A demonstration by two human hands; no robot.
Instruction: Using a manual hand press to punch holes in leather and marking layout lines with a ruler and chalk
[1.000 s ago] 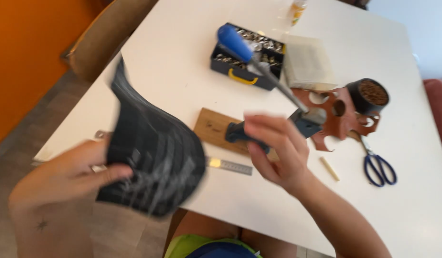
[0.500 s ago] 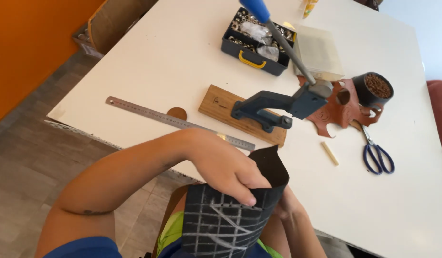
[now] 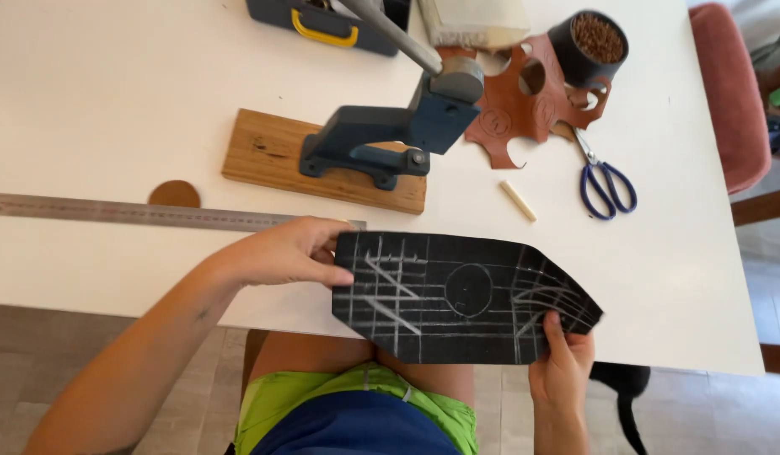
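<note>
your left hand (image 3: 280, 251) and right hand (image 3: 560, 371) pinch the black sheet (image 3: 461, 297) by its ends past the table (image 3: 112, 143) edge, so it could sag or slip.

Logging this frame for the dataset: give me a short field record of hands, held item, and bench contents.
left hand: grips left end of black marked sheet
right hand: pinches the sheet's lower right corner
sheet: flat at the table edge, pale scored lines, a circle
behind: blue press on wooden board, steel ruler
right side: scissors, brown leather piece, dark cup
</note>
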